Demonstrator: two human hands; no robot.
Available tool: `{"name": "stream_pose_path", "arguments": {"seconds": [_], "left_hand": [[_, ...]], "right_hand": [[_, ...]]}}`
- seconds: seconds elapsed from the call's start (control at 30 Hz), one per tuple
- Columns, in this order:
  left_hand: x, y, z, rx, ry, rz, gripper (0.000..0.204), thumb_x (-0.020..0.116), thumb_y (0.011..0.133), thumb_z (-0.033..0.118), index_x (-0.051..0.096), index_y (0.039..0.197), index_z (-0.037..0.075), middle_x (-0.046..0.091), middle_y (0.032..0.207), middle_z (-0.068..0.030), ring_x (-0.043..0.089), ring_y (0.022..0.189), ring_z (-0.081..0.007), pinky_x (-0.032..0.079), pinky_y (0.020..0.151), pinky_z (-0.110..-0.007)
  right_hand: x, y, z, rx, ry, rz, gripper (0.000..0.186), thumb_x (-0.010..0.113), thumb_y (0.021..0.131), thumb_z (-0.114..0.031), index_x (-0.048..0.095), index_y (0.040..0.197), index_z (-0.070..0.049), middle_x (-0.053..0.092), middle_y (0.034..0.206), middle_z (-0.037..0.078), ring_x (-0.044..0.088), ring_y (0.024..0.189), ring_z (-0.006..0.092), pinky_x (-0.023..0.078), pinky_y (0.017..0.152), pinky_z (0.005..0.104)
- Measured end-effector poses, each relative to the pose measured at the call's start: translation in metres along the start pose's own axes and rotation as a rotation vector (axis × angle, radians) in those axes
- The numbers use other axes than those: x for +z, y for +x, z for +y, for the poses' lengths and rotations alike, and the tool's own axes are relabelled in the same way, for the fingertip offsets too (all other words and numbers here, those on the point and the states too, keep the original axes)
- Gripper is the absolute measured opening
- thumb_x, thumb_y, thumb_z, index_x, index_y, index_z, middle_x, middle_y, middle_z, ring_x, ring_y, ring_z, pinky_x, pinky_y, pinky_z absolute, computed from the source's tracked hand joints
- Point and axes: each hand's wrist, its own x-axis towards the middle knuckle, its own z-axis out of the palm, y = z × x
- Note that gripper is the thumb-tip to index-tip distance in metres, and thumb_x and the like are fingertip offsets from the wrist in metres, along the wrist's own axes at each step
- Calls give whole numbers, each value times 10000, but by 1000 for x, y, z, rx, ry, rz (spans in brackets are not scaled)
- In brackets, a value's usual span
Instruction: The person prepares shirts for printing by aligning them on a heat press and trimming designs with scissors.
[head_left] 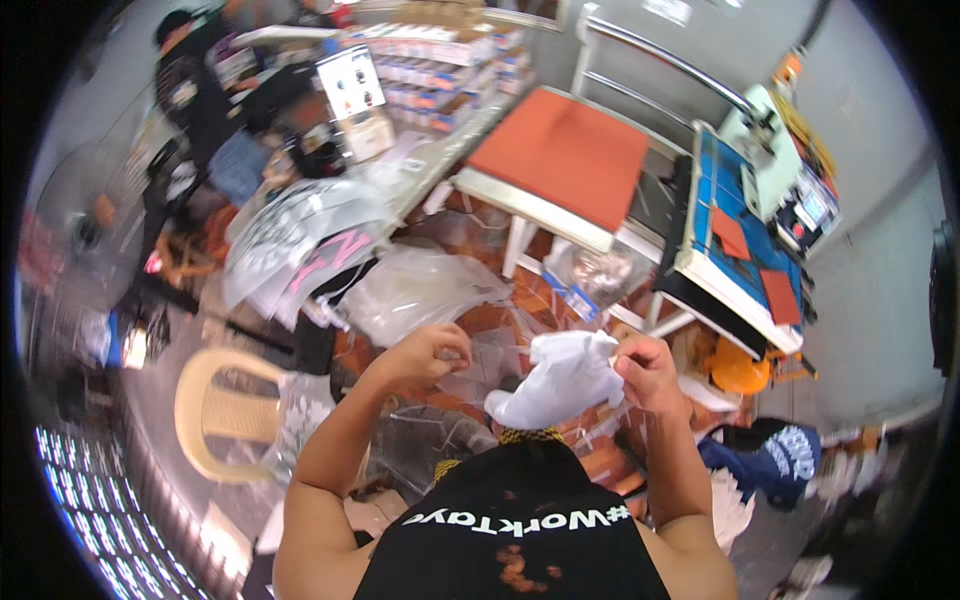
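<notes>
A bunched white cloth (563,378) hangs in front of my chest. My right hand (648,372) pinches its upper right edge between thumb and fingers. The cloth's lower left end droops and flares out, touching nothing that I can make out. Off to the left, apart from the cloth, my left hand (437,355) is raised with its fingers curled in. Whatever may be in those fingers is hidden or too small to name. Clear plastic wrapping (425,290) lies beyond my left hand.
An orange-topped table (560,155) stands ahead, with a blue-bedded machine (725,200) at its right. A cream plastic chair (195,415) is at left. Plastic-wrapped printed goods (310,240) and stacked boxes (440,75) lie farther back. A co-worker (190,90) stands far left, near a fan (85,230).
</notes>
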Motion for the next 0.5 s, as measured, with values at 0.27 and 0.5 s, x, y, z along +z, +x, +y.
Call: {"name": "stream_pose_path", "arguments": {"seconds": [0.27,0.5], "left_hand": [[17,192,-41,-49,-561,-81,142,702,872,110,642,981,41,632,921,4,575,879,-96,474,809,-256],[-106,267,-12,74,-1273,66,307,688,776,-92,463,831,109,505,868,-8,564,817,-147,478,728,-281]], "right_hand": [[-50,109,-2,-28,41,-123,123,696,877,-115,673,824,-7,572,871,24,519,834,129,402,758,284],[-122,194,-30,86,-30,49,75,716,841,-69,690,841,1,589,891,38,527,802,115,405,719,255]]}}
